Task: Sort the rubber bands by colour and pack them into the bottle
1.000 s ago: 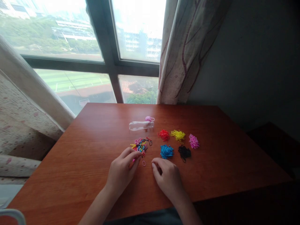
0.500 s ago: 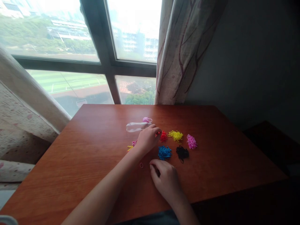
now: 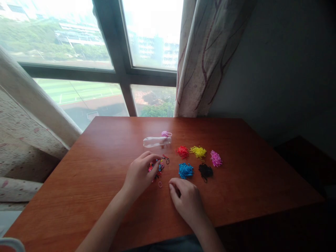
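Over a mixed pile of small coloured rubber bands (image 3: 158, 172) is my left hand (image 3: 140, 171), its index finger and thumb slightly apart, with nothing visible between them. The hand covers part of this pile. My right hand (image 3: 186, 196) rests on the table just below the blue rubber bands (image 3: 186, 170), fingers curled in; whatever it may hold is hidden. Sorted heaps lie to the right: red rubber bands (image 3: 182, 151), yellow rubber bands (image 3: 198, 152), pink rubber bands (image 3: 216, 158) and black rubber bands (image 3: 205, 171). One loose pink band (image 3: 160, 184) lies between the hands.
A clear plastic bottle-shaped container (image 3: 156, 141) lies on its side behind the piles, beside a pink cap with a loop (image 3: 166, 134). The brown wooden table (image 3: 86, 182) reaches to the window; curtains (image 3: 204, 63) hang on both sides.
My left hand has moved left and toward me, from the red heap to the mixed pile. The red heap and container now show fully. My right hand stays in place.
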Demonstrator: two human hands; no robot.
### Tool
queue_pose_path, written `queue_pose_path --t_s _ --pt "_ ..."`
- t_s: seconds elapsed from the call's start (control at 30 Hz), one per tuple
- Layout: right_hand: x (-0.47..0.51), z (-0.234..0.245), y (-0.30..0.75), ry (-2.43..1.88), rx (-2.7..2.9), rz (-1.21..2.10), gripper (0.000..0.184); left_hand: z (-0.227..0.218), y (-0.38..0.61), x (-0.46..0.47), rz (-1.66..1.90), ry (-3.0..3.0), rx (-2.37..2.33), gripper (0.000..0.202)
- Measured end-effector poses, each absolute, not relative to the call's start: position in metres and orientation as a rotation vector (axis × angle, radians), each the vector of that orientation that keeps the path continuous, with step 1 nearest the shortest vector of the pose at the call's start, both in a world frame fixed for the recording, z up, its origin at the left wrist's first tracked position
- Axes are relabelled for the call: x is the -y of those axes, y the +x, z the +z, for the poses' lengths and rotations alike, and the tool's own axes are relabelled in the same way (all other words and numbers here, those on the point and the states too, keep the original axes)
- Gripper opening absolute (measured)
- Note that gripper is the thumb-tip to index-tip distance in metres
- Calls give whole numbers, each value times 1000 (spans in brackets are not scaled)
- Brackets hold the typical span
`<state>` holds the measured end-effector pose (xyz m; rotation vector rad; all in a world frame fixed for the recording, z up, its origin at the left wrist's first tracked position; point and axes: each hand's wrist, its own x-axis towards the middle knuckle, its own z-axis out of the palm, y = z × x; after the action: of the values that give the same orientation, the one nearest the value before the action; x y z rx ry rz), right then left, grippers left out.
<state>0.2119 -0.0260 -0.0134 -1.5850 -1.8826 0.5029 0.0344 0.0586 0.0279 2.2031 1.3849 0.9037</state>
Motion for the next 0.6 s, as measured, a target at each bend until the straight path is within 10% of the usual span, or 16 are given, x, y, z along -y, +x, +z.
queue_pose_path --t_s 0.6 --pt "29 -13 203 -1589 1957 359 17 -2 -3 -3 756 2259 -1597 17"
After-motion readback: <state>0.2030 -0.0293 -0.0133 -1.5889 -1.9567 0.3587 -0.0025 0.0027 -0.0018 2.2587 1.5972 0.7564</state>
